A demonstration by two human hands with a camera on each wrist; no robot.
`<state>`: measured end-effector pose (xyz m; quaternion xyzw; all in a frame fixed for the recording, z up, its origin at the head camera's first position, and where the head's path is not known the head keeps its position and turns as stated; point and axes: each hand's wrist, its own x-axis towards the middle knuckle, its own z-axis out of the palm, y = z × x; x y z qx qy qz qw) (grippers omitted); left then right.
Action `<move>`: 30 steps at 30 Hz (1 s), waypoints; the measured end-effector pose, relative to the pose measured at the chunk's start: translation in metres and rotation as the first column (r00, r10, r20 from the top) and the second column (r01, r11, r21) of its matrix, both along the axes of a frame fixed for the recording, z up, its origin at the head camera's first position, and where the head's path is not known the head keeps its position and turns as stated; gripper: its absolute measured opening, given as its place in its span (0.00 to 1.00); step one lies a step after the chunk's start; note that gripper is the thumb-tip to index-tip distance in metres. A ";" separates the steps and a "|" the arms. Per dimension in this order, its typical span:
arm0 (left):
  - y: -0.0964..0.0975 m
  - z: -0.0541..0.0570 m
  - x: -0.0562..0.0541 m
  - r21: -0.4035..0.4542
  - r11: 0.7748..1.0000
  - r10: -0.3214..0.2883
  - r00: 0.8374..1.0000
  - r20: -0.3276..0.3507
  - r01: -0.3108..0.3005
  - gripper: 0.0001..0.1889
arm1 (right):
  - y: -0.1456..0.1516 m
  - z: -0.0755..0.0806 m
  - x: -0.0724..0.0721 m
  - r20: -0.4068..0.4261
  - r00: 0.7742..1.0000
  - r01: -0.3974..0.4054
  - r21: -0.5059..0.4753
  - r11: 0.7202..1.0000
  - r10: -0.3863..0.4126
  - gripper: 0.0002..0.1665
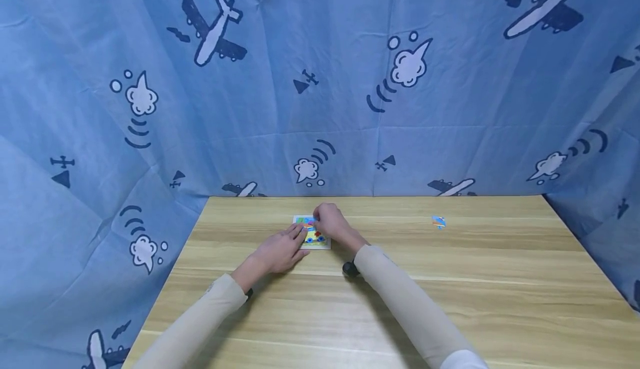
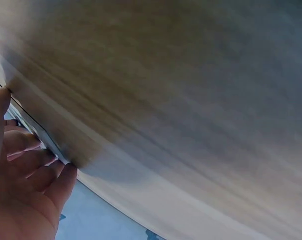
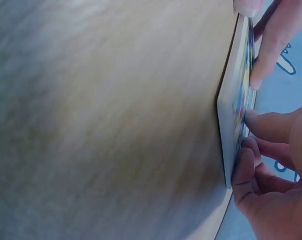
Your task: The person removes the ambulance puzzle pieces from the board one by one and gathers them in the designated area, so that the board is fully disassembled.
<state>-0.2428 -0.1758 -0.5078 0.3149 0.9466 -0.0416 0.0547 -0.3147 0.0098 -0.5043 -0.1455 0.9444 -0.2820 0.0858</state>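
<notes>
A small jigsaw puzzle point(image 1: 315, 238) with a bright cartoon vehicle picture and a pale frame lies flat toward the back of the table. My left hand point(image 1: 282, 249) rests on its left side, fingers stretched over the picture and thumb at the near edge. In the left wrist view, the left hand's fingertips point(image 2: 71, 170) line the board's side. At the upper right of the puzzle, my right hand point(image 1: 332, 222) bends its thumb and fingers down around a piece, mostly hidden by them. The right wrist view shows the right hand's thumb point(image 3: 263, 125) and curled fingers close together on the board.
A loose blue and orange puzzle piece point(image 1: 438, 222) lies on the wooden table point(image 1: 490, 280), well to the right of the board. Behind the table hangs a blue curtain point(image 1: 340, 108) with airplane prints, close against the back edge.
</notes>
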 end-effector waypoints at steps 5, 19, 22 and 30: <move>0.001 0.003 -0.001 -0.002 1.000 0.002 1.000 0.002 -0.002 0.36 | 0.000 -0.001 -0.001 0.004 1.000 0.004 -0.015 1.000 -0.004 0.12; 0.004 0.001 0.000 -0.015 1.000 0.026 1.000 0.000 -0.026 0.36 | 0.006 -0.001 0.001 0.017 0.999 0.041 -0.107 0.993 -0.040 0.14; 0.004 0.000 0.000 -0.012 0.999 0.036 0.999 0.007 -0.036 0.36 | 0.009 -0.003 0.002 0.012 0.999 0.053 -0.177 0.983 -0.052 0.11; 0.003 -0.002 0.000 -0.008 0.999 0.036 0.999 0.001 -0.036 0.36 | 0.017 -0.005 0.004 -0.024 0.997 0.063 -0.300 0.952 -0.073 0.09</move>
